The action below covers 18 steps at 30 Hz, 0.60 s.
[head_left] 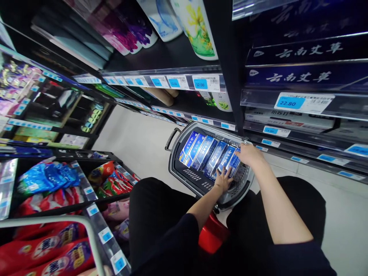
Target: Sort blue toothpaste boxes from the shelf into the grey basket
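Observation:
A grey shopping basket (192, 183) stands on the floor between my knees, tilted in view. Inside it, several blue-and-white toothpaste boxes (205, 151) lie side by side in a row. My left hand (223, 181) is open, its fingers spread on the lower end of the nearest blue toothpaste box (229, 158). At that box's upper end is my right hand (249, 154), with its fingers bent and pinching the box's end near the basket rim. The fingertips of my right hand are partly hidden.
Shelves with dark blue boxes (301, 74) and price labels rise at the right. Ahead, a shelf holds bottles (198, 30). Bagged detergent (54, 249) fills bins at the left, beside a pale metal rail (57, 220). A red object (212, 234) sits below the basket.

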{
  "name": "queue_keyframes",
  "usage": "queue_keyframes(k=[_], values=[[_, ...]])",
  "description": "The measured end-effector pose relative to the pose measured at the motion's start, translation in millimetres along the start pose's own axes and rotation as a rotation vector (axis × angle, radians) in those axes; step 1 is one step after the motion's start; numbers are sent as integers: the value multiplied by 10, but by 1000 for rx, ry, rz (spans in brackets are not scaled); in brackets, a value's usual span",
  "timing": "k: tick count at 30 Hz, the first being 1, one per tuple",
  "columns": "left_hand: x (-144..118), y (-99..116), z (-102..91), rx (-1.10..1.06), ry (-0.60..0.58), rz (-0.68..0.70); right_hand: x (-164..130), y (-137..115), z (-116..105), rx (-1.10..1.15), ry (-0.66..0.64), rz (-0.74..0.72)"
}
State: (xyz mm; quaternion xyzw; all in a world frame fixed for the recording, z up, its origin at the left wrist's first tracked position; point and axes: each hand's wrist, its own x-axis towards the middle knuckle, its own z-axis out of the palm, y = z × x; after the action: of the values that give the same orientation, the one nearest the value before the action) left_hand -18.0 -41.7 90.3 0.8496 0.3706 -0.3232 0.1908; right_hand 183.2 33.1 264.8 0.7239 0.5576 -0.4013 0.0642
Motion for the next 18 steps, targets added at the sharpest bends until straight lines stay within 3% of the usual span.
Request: queue_keyframes(k=[7,10,12,14,18], values=[[-115,-2,-265,-59,39,-36,27,-86,-21,37,34,-19],[-283,-70,-402,-277,141,-123,86,-64,6,113,67,-33],[-493,-148,-443,-488,125,-187,114,-24,33,162,99,-49],[-795,-233,-452,-652,190,-220,102,18,40,171,141,-48],[-1557,-471,-475,-590,326,-232,-65,85,-59,173,236,-50]])
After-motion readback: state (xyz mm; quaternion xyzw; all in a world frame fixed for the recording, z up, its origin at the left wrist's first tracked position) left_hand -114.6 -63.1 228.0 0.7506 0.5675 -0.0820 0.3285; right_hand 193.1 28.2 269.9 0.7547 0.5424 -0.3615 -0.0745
